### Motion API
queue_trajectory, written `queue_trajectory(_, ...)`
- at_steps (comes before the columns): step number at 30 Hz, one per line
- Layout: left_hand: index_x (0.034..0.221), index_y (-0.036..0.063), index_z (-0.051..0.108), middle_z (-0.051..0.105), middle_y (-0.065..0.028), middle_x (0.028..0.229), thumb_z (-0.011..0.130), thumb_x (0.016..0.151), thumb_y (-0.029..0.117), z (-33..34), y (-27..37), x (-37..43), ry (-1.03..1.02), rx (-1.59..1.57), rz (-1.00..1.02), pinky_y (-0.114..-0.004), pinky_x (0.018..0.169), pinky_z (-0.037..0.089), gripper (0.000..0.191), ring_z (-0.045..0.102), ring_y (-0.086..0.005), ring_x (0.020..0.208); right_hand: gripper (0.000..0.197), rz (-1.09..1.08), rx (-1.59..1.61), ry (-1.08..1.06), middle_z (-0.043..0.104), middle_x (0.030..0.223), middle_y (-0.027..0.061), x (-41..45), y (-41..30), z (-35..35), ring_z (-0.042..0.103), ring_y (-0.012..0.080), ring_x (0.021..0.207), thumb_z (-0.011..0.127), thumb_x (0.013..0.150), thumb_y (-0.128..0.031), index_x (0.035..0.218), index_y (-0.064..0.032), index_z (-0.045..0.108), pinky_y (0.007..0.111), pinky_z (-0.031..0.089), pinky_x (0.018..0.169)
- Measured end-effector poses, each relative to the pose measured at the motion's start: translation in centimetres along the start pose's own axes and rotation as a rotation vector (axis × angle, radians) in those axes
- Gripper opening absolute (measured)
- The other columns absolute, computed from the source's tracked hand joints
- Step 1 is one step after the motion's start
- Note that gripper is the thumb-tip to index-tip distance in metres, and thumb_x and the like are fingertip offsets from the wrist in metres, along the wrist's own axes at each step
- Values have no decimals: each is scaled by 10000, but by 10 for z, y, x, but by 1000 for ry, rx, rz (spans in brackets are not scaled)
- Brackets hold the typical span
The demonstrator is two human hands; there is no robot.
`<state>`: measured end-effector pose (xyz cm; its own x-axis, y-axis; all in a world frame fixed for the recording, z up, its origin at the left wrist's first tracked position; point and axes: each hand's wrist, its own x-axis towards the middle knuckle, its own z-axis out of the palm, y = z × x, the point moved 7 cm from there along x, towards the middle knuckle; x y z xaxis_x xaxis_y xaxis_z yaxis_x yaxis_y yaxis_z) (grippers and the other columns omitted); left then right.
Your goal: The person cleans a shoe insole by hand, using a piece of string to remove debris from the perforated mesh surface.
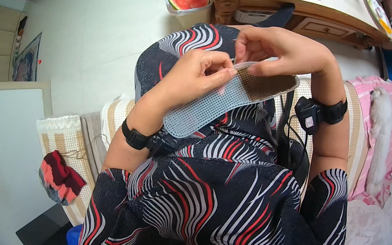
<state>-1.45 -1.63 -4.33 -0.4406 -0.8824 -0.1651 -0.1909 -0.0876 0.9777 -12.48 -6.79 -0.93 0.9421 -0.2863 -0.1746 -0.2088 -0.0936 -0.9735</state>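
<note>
A sole-shaped sheet of plastic mesh canvas [197,113] lies slantwise over my lap. Brown stitching [265,85] covers part of its upper right end; the lower left part is bare pale mesh. My left hand [204,73] pinches the upper edge beside the stitching with thumb and index finger. My right hand [275,52] curves over the upper right edge, its thumb on the brown part. Its bent fingertips are close together near the edge; whether they hold a needle or yarn is too small to tell.
A white-topped wooden table [299,5] stands ahead, holding a phone. Beside it is a bin [188,19] with watermelon pieces. Red and dark knitwear [62,179] rests on the striped seat cover [61,130] at left. White fluffy fur [378,139] lies on pink cloth at right. Black cables hang near my right arm.
</note>
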Motion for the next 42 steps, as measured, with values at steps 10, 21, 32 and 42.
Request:
queue_trajectory(10, 989, -37, 603, 617, -15, 771, 546, 865, 48, -7, 10, -5, 58, -52, 26, -202, 595, 440, 161, 551, -59, 662, 149, -190, -799, 356, 623, 784, 138, 3, -43, 24, 623, 292, 742, 613, 788, -99, 834, 11, 524, 345, 482, 634)
queue_trajectory(21, 875, -14, 578, 566, 11, 690, 553, 878, 72, -44, 34, -24, 366, 202, 117, -181, 534, 386, 89, 500, -29, 613, 136, -624, -533, 885, 557, 641, 66, -23, -78, 25, 574, 200, 545, 545, 892, -128, 879, -27, 455, 278, 422, 483)
queue_trajectory(32, 854, 29, 562, 430, 47, 635, 572, 897, 109, -239, 11, -210, 1282, 379, 238, -179, 523, 312, 92, 373, -36, 573, 160, -568, 544, 1158, 453, 727, 0, -152, 14, -93, 502, 83, 669, 455, 767, 60, 885, -46, 475, 198, 488, 598)
queue_trajectory(42, 877, -4, 597, 493, 59, 673, 594, 883, 103, -173, 17, -156, 1102, 75, 323, -151, 543, 333, 107, 406, -12, 601, 249, -488, 119, 1561, 584, 842, 41, -149, 18, -86, 570, 116, 781, 497, 924, -87, 1143, 33, 487, 274, 465, 875)
